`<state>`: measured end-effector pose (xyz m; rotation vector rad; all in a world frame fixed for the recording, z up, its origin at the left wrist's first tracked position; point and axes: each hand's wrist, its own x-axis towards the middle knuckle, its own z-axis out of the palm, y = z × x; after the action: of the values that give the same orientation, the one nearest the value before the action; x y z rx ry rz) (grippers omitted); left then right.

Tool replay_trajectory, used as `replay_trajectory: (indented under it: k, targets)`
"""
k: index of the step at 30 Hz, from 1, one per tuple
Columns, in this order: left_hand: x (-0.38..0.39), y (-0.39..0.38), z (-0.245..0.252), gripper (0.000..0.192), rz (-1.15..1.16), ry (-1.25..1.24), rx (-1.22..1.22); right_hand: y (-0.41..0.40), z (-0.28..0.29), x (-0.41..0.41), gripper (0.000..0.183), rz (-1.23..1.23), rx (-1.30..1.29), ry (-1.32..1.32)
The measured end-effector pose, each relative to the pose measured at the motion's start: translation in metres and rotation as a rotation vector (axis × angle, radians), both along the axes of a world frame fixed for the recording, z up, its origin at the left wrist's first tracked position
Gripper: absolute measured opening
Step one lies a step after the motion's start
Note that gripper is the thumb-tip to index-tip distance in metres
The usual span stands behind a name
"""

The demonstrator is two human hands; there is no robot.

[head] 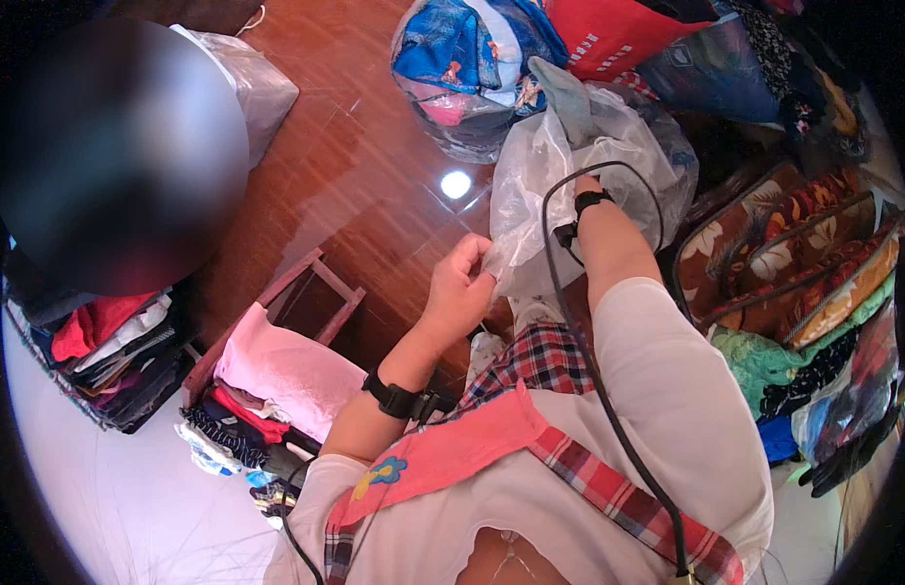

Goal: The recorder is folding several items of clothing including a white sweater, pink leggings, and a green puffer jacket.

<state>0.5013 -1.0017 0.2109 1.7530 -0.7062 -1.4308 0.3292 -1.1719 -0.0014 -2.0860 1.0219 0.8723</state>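
Note:
A translucent white plastic bag [529,197] stands in front of me on the floor, its top pulled wide. My left hand [463,281] pinches the near left edge of the bag between thumb and fingers. My right hand [585,183] reaches inside the bag; its fingers are hidden by the plastic, so what they touch cannot be told. A grey-green cloth [566,99] sticks out over the bag's far rim. Both wrists wear black straps, and a black cable loops across the right arm.
Beyond the bag stand a clear bag of blue patterned cloth [452,58] and a red bag [621,33]. Brown floral quilts [774,248] lie at right. At left are a wooden stool frame [339,314], a pink cloth [291,373] and a stack of folded clothes [123,351].

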Motion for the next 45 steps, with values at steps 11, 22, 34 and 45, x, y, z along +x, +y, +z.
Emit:
replay_trajectory:
  k: [11, 22, 34, 45]
  targets:
    - [0.01, -0.005, 0.002, 0.011, 0.083, 0.016, 0.036, 0.026, 0.111, -0.037, 0.018, -0.64, -0.123, -0.738]
    - [0.011, 0.009, -0.027, 0.011, -0.097, -0.201, 0.051, -0.113, 0.036, 0.02, 0.033, -0.543, -0.415, -0.654]
    - [0.062, 0.046, 0.069, 0.028, 0.473, 0.234, 0.121, 0.043, 0.29, 0.059, 0.033, -0.146, -0.255, -1.325]
    - [0.09, 0.178, 0.135, 0.023, 0.741, 0.877, -0.312, 0.235, 0.382, 0.101, 0.029, 0.411, 0.242, -1.413]
